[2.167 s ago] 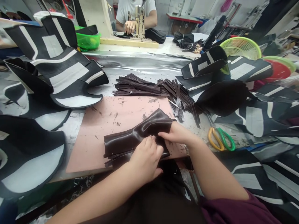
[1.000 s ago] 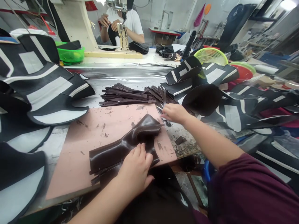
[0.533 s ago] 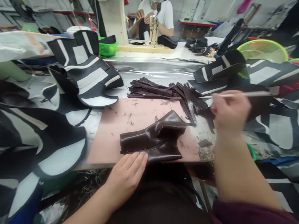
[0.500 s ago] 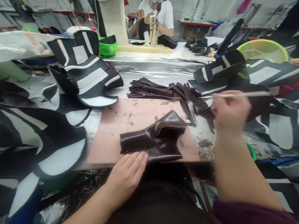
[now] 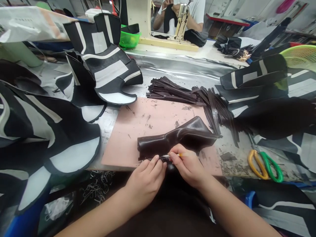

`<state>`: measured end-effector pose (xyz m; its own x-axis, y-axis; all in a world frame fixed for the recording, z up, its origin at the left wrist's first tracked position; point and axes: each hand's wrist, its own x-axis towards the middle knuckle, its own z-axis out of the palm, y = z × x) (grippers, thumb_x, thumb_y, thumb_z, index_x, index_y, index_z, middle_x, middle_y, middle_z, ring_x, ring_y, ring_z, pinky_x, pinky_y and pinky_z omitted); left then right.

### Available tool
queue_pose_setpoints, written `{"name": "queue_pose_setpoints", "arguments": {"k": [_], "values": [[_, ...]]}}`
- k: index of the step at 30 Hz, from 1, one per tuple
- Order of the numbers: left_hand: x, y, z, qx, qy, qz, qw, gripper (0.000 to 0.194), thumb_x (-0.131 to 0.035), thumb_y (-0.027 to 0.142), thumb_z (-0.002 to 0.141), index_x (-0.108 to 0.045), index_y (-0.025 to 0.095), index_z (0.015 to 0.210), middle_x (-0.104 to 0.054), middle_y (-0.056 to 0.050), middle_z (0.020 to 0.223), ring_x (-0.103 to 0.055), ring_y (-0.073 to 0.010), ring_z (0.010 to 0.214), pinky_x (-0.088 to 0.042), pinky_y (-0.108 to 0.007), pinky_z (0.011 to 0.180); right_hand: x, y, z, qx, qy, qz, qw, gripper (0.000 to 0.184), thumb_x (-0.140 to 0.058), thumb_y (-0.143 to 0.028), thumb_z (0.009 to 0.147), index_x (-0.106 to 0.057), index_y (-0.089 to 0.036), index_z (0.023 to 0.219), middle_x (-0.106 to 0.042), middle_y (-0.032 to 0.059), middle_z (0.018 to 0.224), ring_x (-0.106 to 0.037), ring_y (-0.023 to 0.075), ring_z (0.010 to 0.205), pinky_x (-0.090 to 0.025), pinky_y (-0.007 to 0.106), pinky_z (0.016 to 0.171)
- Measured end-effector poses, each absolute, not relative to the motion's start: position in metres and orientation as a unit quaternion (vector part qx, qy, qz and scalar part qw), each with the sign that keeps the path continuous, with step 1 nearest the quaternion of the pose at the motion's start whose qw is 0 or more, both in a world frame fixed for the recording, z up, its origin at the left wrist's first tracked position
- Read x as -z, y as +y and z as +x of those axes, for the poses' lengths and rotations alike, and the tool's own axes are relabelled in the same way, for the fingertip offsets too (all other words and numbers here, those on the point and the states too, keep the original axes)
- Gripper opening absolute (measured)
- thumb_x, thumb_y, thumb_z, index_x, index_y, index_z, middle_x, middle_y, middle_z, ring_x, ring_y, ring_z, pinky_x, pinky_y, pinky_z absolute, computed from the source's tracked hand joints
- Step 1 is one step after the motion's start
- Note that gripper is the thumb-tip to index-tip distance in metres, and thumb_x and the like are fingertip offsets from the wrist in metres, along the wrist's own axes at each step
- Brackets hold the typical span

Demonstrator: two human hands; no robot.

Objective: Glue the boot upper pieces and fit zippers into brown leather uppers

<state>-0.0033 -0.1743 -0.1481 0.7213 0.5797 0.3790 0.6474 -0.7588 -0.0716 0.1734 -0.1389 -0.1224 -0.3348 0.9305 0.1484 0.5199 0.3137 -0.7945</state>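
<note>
A glossy dark brown leather boot upper (image 5: 190,135) lies on the pink board (image 5: 128,128), its near edge hanging toward my lap. My left hand (image 5: 148,176) is closed on that near edge, fingers together on the leather and thumb hidden. Close beside it, my right hand (image 5: 189,166) pinches a thin pale pen-like stick (image 5: 181,154) with a yellowish part. The stick's tip meets the leather near my left fingertips; whether it is a pen or a brush I cannot tell.
Dark leather strips (image 5: 172,92) lie behind the board. Black boot pieces with white patches (image 5: 113,75) are stacked left, more pieces (image 5: 256,75) right. Scissors (image 5: 265,164) rest at the right edge. Across the table a person (image 5: 197,16) works at a sewing machine (image 5: 182,23).
My right hand has come down from the right with the stick, onto the boot upper beside my left hand. The scissors have come into sight. The view has shifted left.
</note>
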Motion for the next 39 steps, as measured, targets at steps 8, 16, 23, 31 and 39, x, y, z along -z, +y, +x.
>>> {"name": "queue_pose_setpoints", "arguments": {"k": [8,16,23,31,39], "values": [[0.1497,-0.1741,-0.0026,0.177,-0.326,-0.924,0.098,0.033,-0.036,0.005,0.082,-0.057,0.005,0.107,-0.064,-0.011,0.103,-0.057,-0.0242,0.102,-0.041,-0.034,0.080,0.1218,-0.1411,0.1717,-0.266,-0.787,-0.475,0.289,0.017,-0.037,-0.023,0.088,-0.048,-0.020,0.075,-0.052,-0.0006,0.060,-0.051,0.0110,0.052,-0.040,0.020,0.048],[0.1517,-0.1763,-0.0030,0.170,-0.329,-0.925,0.087,0.033,-0.036,0.006,0.082,-0.056,0.005,0.109,-0.063,-0.011,0.105,-0.056,-0.0250,0.104,-0.041,-0.035,0.081,0.1242,-0.1412,0.1725,-0.280,-0.780,-0.476,0.294,0.017,-0.037,-0.023,0.088,-0.048,-0.020,0.075,-0.054,-0.0004,0.060,-0.053,0.0113,0.052,-0.042,0.021,0.050],[0.1495,-0.1734,-0.0025,0.179,-0.328,-0.924,0.084,0.033,-0.035,0.006,0.082,-0.057,0.005,0.107,-0.064,-0.011,0.104,-0.057,-0.0243,0.101,-0.041,-0.034,0.081,0.1248,-0.1423,0.1736,-0.285,-0.777,-0.480,0.291,0.016,-0.038,-0.023,0.088,-0.048,-0.020,0.076,-0.054,-0.0004,0.061,-0.053,0.0112,0.053,-0.042,0.021,0.050],[0.1479,-0.1732,-0.0027,0.183,-0.329,-0.922,0.089,0.033,-0.034,0.005,0.083,-0.058,0.005,0.106,-0.064,-0.010,0.102,-0.057,-0.0236,0.101,-0.042,-0.034,0.084,0.1238,-0.1425,0.1734,-0.303,-0.767,-0.489,0.284,0.017,-0.038,-0.025,0.088,-0.048,-0.020,0.075,-0.056,-0.0003,0.060,-0.054,0.0113,0.051,-0.042,0.021,0.050],[0.1508,-0.1736,-0.0015,0.171,-0.331,-0.924,0.082,0.032,-0.037,0.006,0.083,-0.057,0.006,0.108,-0.063,-0.010,0.105,-0.056,-0.0247,0.104,-0.042,-0.035,0.085,0.1222,-0.1429,0.1737,-0.308,-0.770,-0.483,0.282,0.019,-0.037,-0.025,0.088,-0.047,-0.020,0.073,-0.055,-0.0009,0.057,-0.052,0.0112,0.049,-0.041,0.021,0.047]]}}
